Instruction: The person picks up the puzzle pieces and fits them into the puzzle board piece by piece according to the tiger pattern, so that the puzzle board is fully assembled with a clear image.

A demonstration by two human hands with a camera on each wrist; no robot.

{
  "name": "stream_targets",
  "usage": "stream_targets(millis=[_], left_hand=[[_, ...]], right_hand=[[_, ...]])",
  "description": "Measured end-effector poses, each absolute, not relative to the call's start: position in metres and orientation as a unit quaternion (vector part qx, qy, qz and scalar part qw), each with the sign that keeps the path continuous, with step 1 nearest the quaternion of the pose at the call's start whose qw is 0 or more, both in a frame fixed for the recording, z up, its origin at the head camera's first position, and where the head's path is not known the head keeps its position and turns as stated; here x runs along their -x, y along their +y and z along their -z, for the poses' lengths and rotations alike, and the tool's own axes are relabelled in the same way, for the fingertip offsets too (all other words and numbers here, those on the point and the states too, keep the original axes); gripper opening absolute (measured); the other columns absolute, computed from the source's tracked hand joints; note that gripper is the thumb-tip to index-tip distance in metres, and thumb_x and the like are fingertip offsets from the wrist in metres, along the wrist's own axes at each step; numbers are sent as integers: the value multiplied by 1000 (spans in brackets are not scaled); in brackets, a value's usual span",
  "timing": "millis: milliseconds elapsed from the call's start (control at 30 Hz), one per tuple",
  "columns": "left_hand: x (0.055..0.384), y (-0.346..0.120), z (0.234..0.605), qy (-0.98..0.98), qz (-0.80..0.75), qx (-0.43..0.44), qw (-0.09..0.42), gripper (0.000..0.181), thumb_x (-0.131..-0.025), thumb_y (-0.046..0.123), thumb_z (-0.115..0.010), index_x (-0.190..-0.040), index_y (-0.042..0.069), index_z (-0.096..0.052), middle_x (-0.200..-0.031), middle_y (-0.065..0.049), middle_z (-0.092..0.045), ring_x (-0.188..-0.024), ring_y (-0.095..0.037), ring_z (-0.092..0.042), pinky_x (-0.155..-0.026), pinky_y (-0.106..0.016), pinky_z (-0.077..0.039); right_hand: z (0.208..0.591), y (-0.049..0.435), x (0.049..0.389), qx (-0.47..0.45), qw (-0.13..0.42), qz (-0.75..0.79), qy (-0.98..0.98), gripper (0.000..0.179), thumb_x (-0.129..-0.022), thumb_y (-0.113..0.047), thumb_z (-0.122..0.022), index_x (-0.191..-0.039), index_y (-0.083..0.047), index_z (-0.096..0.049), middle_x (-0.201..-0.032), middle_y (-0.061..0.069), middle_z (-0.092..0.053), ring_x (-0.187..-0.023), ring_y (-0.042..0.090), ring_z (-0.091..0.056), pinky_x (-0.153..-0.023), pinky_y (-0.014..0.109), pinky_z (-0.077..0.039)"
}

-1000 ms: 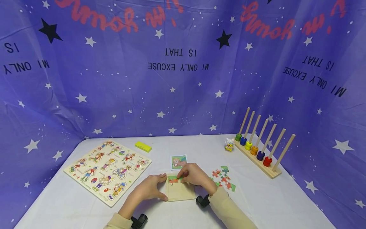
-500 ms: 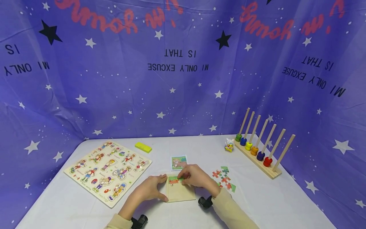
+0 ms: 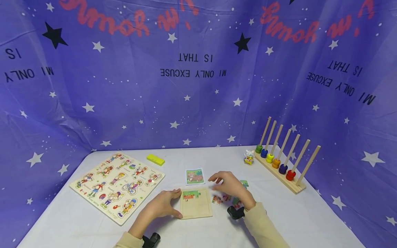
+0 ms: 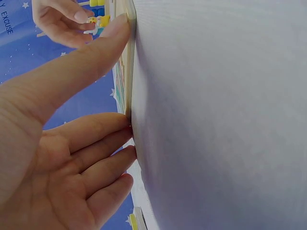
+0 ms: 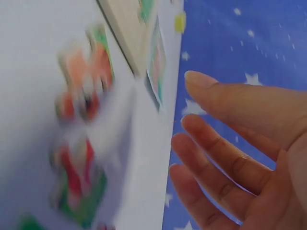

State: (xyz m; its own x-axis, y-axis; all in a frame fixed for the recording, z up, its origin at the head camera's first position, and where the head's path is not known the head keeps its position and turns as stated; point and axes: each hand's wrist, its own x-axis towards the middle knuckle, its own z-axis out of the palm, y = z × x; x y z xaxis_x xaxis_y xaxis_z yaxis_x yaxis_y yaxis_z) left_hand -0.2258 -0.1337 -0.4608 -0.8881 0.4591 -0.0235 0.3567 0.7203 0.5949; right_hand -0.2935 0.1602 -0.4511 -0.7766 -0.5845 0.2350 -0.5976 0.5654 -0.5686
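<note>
Puzzle tray [image 3: 198, 209] is pale sq wood w/ red/grn pcs [image 3: 190, 195] far L.

Head view: from above and behind the left hand [image 3: 163, 204] and right hand [image 3: 232, 185], facing forward and down, farthest away. Wrist views: close up, facing past each hand's fingers [image 4: 98, 129], table [image 3: 192, 232] turned sideways. All three share the wooden tray [image 3: 198, 208] at the left fingertips.

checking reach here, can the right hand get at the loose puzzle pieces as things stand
Probably yes: the right hand looks empty and hovers near the loose puzzle pieces, with nothing visible in between.
</note>
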Motion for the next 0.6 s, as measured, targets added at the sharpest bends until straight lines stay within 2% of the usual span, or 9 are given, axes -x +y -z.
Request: stream_targets(millis=[300, 500, 600], left_hand=[[228, -135, 461, 923, -302, -223, 82, 88, -61, 32, -88, -131, -8, -53, -141, -21, -47, -129, -44, -43, -109, -56, -31], [227, -135, 462, 921, -306, -225, 86, 89, -61, 32, -88, -132, -8, -53, -141, -21, -47, -130, -43, -42, -109, -56, -31], [226, -135, 461, 919, -310, -227, 85, 89, -60, 31, -89, -131, -9, -53, -141, -22, -47, -130, -44, -42, -109, -56, -31]], right_hand=[[447, 203, 305, -269, 8, -321, -908, 26, -83, -8, -75, -109, -4, -71, -107, 10, -69, -86, 23, -63, -71, 31, -54], [449, 229, 309, -252, 15, -326, -911, 25, -80, -4, -74, -104, 0, -70, -102, 16, -68, -82, 23, -62, -66, 32, -54], [451, 241, 312, -227, 0, -321, -919, 24, -80, -5, -74, -103, -1, -70, -99, 15, -68, -80, 21, -61, -66, 33, -53]])
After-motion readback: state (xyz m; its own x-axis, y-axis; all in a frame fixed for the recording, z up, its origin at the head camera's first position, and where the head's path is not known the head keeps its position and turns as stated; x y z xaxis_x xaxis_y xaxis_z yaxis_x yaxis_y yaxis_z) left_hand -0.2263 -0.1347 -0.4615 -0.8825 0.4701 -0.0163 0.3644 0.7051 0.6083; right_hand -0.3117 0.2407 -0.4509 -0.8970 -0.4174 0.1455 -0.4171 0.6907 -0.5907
